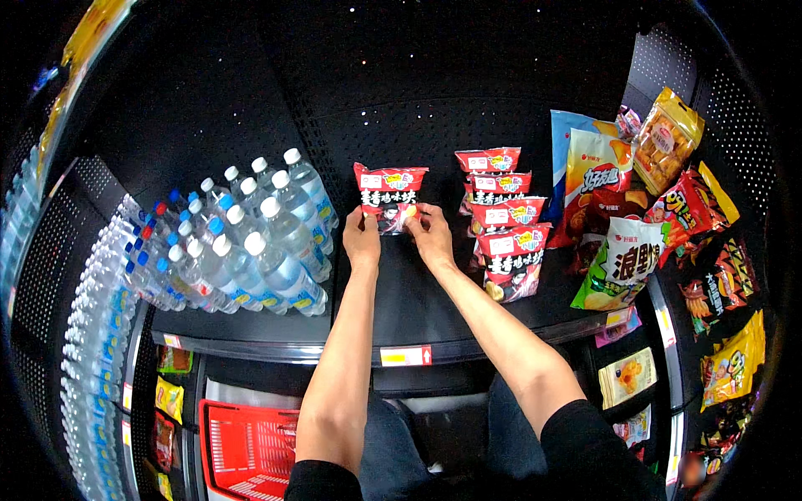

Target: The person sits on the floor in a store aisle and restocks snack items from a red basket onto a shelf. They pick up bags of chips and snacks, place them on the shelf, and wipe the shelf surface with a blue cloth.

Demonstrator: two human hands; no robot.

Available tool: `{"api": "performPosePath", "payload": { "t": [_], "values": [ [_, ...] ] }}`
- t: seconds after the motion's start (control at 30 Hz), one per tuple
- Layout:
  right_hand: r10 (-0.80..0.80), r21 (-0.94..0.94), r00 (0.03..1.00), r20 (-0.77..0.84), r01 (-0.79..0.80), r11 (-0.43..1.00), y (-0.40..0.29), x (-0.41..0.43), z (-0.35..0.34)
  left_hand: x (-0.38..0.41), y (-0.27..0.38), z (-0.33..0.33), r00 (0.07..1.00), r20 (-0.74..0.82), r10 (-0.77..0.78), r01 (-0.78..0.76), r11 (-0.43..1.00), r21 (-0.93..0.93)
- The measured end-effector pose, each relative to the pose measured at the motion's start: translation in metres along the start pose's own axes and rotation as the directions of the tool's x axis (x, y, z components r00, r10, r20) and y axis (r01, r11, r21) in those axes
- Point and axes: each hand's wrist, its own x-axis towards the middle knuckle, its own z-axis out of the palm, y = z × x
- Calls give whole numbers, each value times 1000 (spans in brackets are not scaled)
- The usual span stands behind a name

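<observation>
A red snack bag (391, 188) with a dark printed front stands upright on the black shelf (413, 313), between my two hands. My left hand (362, 237) grips its lower left side, and my right hand (431, 233) grips the lower right corner. To the right, a row of several matching red bags (515, 260) stands one behind another, running back from near the shelf's front edge. Whether the held bag rests fully on the shelf is hard to tell.
Clear plastic bottles (282, 275) with white and blue caps crowd the shelf's left side. Mixed chip bags (620, 263) stand at the right. A price strip (406, 356) lines the front edge. Below, at left, sits a red shopping basket (250, 451).
</observation>
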Motion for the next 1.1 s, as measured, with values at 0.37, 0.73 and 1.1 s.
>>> {"api": "performPosePath", "payload": {
  "t": [0.37, 0.73, 1.1],
  "values": [
    [-86, -42, 996, -20, 85, 996, 18, 17, 14, 10, -12, 9, 998, 48, 34, -32, 998, -47],
    [-106, -32, 994, -3, 106, 994, 11, 15, 12, 17, -26, 8, 996, 53, 73, -77, 995, 70],
    [-83, 4, 997, 6, 83, 997, 4, 10, 9, 6, 3, 8, 986, 165, 22, -6, 995, -99]
  ]
}}
